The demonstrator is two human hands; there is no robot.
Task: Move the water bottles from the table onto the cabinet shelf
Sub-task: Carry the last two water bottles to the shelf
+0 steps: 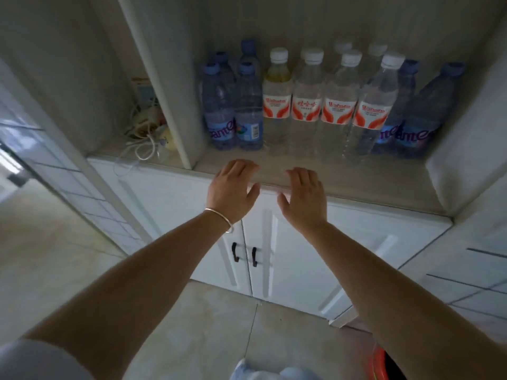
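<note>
Both our hands are empty and spread open, palms down, at the front edge of the shelf (343, 185): our left hand (233, 189), with a thin bracelet (220, 218) on its wrist, and our right hand (304, 197) just beside it, apart from each other. Neither touches a bottle. We see the bottles (277, 102) standing upright in rows at the back of the shelf: blue ones at the left and right ends, clear ones with white caps and red-and-white labels between them, more behind. One clear bottle holds yellowish liquid near its neck. Left of a divider (164, 86), a tangle of white cables (142, 135) lies in the next compartment. Below the shelf are white doors (296, 259) with dark handles (244, 255)
</note>
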